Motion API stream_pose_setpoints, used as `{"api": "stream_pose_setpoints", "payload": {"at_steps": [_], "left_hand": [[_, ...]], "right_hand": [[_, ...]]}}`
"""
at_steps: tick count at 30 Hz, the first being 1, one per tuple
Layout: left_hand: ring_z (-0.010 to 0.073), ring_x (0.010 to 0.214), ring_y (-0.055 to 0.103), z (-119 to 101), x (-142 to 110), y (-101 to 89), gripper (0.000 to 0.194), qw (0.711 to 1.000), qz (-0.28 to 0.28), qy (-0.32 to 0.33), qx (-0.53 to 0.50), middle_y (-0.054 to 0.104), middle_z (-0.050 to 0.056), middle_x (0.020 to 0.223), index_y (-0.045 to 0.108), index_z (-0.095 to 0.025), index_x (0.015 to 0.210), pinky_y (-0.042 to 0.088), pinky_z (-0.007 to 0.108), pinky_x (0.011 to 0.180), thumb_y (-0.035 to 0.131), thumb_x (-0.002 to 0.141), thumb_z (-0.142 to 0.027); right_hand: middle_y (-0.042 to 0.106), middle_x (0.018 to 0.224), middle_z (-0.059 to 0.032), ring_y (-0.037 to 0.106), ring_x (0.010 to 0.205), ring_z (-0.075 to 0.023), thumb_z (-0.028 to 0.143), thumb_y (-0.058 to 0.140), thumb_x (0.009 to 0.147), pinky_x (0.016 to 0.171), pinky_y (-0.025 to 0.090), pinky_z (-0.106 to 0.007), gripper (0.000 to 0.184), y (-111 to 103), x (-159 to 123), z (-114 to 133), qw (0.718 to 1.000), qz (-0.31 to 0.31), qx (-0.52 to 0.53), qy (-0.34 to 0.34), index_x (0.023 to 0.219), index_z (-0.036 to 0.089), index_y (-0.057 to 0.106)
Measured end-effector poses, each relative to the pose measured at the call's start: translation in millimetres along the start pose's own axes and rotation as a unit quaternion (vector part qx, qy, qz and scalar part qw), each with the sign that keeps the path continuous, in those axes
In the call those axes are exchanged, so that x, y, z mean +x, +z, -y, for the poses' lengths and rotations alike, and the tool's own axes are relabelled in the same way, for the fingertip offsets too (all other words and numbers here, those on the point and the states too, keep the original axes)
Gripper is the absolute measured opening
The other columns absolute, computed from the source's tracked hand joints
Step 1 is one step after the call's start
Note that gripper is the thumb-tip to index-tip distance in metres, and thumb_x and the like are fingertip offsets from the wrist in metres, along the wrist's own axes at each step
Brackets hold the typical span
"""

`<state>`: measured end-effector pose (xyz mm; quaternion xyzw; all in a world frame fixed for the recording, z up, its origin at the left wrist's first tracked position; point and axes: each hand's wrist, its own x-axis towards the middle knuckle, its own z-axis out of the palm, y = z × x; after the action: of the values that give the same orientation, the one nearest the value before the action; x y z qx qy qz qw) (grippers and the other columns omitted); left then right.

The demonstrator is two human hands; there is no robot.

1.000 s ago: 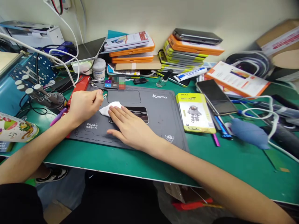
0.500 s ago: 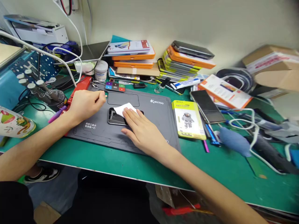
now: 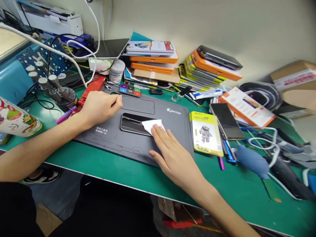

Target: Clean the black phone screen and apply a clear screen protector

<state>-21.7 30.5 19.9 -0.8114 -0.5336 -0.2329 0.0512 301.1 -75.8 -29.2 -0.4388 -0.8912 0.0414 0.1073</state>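
Note:
A black smartphone (image 3: 133, 124) lies screen up on the grey work mat (image 3: 118, 144). At its right end my right hand (image 3: 176, 156) presses a folded white wipe (image 3: 151, 124) under its fingertips. The fingers are stretched forward and the thumb stands off to the side. Part of the phone's right end is hidden by the wipe and fingers. Above the mat's left part, my left hand (image 3: 101, 107) is curled into a fist, apart from the phone. What it holds, if anything, is hidden inside the fingers.
Right of the mat lie a yellow battery box (image 3: 206, 134), a dark phone (image 3: 227, 121) and a blue air blower (image 3: 253, 161). Stacked boxes (image 3: 154, 59) line the wall. A screwdriver stand (image 3: 61, 95) and a patterned can (image 3: 19, 120) stand left.
My right hand has slid the wipe rightward along the phone, baring the left part of the screen. My left fist keeps its place over the mat. The camera view has shifted slightly.

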Motion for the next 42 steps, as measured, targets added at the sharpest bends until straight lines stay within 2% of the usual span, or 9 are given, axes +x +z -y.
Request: {"api": "stream_pose_setpoints", "payload": {"at_steps": [4,10,18,23,26,32,37,40,42], "left_hand": [[0.0178,0.052,0.049,1,0,0.8,0.054,1.0,0.004,0.007,0.008,0.052,0.003,0.051,0.052,-0.021,0.058,0.017,0.036,0.06,0.039,0.107,-0.041],[0.0174,0.054,0.05,4,2,-1.0,0.057,1.0,0.015,0.002,0.006,0.057,0.003,0.053,0.053,-0.021,0.058,0.022,0.035,0.061,0.036,0.109,-0.041],[0.0221,0.058,0.056,4,2,1.7,0.055,0.999,0.021,-0.013,0.022,0.054,0.005,0.052,0.062,-0.023,0.062,0.031,0.035,0.063,0.039,0.107,-0.044],[0.0216,0.058,0.055,3,3,-1.1,0.055,0.999,0.039,-0.017,0.02,0.059,0.005,0.055,0.062,-0.023,0.062,0.029,0.036,0.063,0.037,0.107,-0.043],[0.0197,0.057,0.054,2,3,-4.0,0.057,0.999,0.043,-0.014,0.011,0.064,0.005,0.058,0.062,-0.022,0.062,0.028,0.035,0.063,0.035,0.107,-0.043],[0.0213,0.058,0.058,1,1,-0.7,0.056,0.999,0.027,-0.001,0.017,0.06,0.005,0.055,0.065,-0.022,0.064,0.028,0.036,0.062,0.037,0.107,-0.043],[0.0204,0.059,0.06,1,1,-0.4,0.056,0.999,0.036,0.006,-0.017,0.064,0.004,0.057,0.06,-0.022,0.061,0.034,0.036,0.064,0.037,0.108,-0.043],[0.0183,0.059,0.059,2,2,-3.2,0.057,0.999,0.033,0.013,-0.034,0.066,0.004,0.057,0.057,-0.022,0.06,0.035,0.035,0.066,0.037,0.109,-0.042],[0.0182,0.059,0.059,3,3,-4.3,0.057,0.999,0.033,0.007,-0.034,0.067,0.004,0.057,0.057,-0.022,0.06,0.036,0.035,0.067,0.037,0.11,-0.042]], "right_hand": [[0.028,0.188,-0.0166,0.03,0.173,-0.0337,0.048,0.044,0.12,0.139,0.037,-0.065,0.087,3,-9,-3,1.0,0.003,0.005,-0.007,0.184,0.025,-0.01],[0.02,0.189,-0.0188,0.022,0.176,-0.0329,0.059,0.041,0.119,0.143,0.026,-0.062,0.085,-2,22,-23,0.998,0.04,0.039,0.022,0.185,0.017,0.007],[0.02,0.19,-0.0156,0.023,0.176,-0.0319,0.053,0.049,0.118,0.141,0.033,-0.062,0.093,-7,-13,1,0.999,0.03,0.016,-0.008,0.185,0.024,-0.008],[0.02,0.189,-0.0183,0.021,0.176,-0.0318,0.059,0.04,0.119,0.144,0.025,-0.06,0.085,-5,19,-13,0.998,0.052,0.034,0.01,0.185,0.016,0.007],[0.02,0.189,-0.018,0.021,0.176,-0.0331,0.061,0.04,0.118,0.145,0.022,-0.06,0.087,-4,29,-17,0.998,0.053,0.036,0.021,0.185,0.016,0.007],[0.021,0.19,-0.0164,0.026,0.175,-0.0349,0.058,0.049,0.117,0.141,0.033,-0.064,0.096,0,-10,5,1.0,0.016,0.01,-0.009,0.184,0.023,-0.011],[0.029,0.187,-0.0167,0.031,0.174,-0.0332,0.056,0.04,0.119,0.143,0.027,-0.063,0.081,-4,22,-4,0.999,0.035,0.036,0.007,0.185,0.02,0.01],[0.028,0.187,-0.0177,0.027,0.175,-0.0349,0.06,0.039,0.119,0.144,0.024,-0.063,0.082,-6,42,-8,0.998,0.035,0.043,0.033,0.184,0.015,0.018],[0.027,0.187,-0.0192,0.026,0.175,-0.0353,0.062,0.04,0.118,0.144,0.024,-0.063,0.086,-6,36,-1,0.998,0.029,0.042,0.029,0.184,0.014,0.016]]}}
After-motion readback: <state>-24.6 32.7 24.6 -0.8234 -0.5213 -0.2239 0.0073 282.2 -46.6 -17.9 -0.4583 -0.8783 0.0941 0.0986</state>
